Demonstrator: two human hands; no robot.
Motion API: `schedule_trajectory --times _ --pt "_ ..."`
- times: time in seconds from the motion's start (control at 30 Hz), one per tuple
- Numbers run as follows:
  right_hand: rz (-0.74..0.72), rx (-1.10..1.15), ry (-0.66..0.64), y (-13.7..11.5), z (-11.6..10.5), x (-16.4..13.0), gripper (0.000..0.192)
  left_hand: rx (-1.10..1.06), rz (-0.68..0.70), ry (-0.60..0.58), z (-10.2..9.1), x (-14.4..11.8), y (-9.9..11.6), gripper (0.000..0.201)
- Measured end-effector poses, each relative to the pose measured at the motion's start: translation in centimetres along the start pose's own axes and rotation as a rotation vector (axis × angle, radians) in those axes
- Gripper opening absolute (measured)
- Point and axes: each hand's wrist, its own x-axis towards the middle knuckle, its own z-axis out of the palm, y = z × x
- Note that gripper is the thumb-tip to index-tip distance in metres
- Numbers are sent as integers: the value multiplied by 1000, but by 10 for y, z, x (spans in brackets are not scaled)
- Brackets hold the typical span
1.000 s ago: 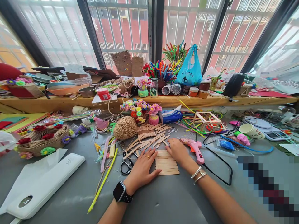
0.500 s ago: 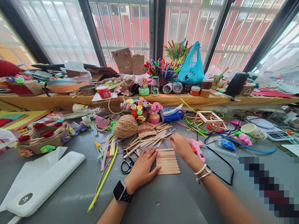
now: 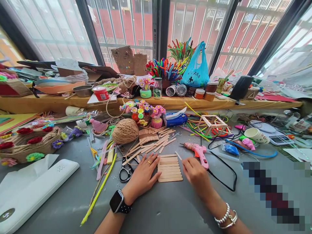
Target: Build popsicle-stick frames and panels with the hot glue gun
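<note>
Grey table point(image 3: 170, 208), head view, near to far.

Left hand point(image 3: 142, 175), with a smartwatch point(image 3: 118, 203) on its wrist: flat, palm down, fingers spread, holding nothing. Thumb and fingertips touch the left edge of the popsicle-stick raft point(image 3: 170, 167).

Raft: flat sticks laid side by side, flush on the table, between the two hands.

Right hand point(image 3: 196, 174), with bracelets point(image 3: 226, 218) on its wrist: just right of the raft, fingers curled narrow. A single popsicle stick point(image 3: 178, 156) juts up-left from the fingertips; whether it is pinched or only touched, cannot tell.

Pink glue gun point(image 3: 198, 151): lying on its side just beyond the right hand, nozzle to the left, black cord point(image 3: 226, 169) looping off to the right.

Black-handled scissors point(image 3: 126, 169): just left of the left hand. Yellow pipe cleaner point(image 3: 98, 191) runs diagonally further left. White flat device point(image 3: 31, 195) at the near left corner.

Loose popsicle sticks point(image 3: 156, 144): scattered just beyond the raft. Jute twine ball point(image 3: 125, 131) left of them.

Farther: pipe-cleaner flowers in small pots point(image 3: 141, 112), a stick-built frame point(image 3: 211, 125) to the right, and a woven basket with flowers point(image 3: 26, 143) at far left.

Wooden ledge point(image 3: 48, 104) under the window: blue plastic bag point(image 3: 195, 73) and a bunch of coloured pipe cleaners point(image 3: 165, 70).
</note>
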Motion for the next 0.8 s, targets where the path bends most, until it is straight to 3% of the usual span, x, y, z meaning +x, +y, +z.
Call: schedule_trajectory --times 0.3,0.6,0.8 --pt "-64 59 -93 -9 -4 -2 25 10 9 10 3 -2 -1 49" --pt "-7 82 -261 -15 -11 -2 16 -2 -6 11 4 -1 -3 46" --pt "69 126 -284 -15 -16 3 16 -8 -8 2 2 -1 0 50"
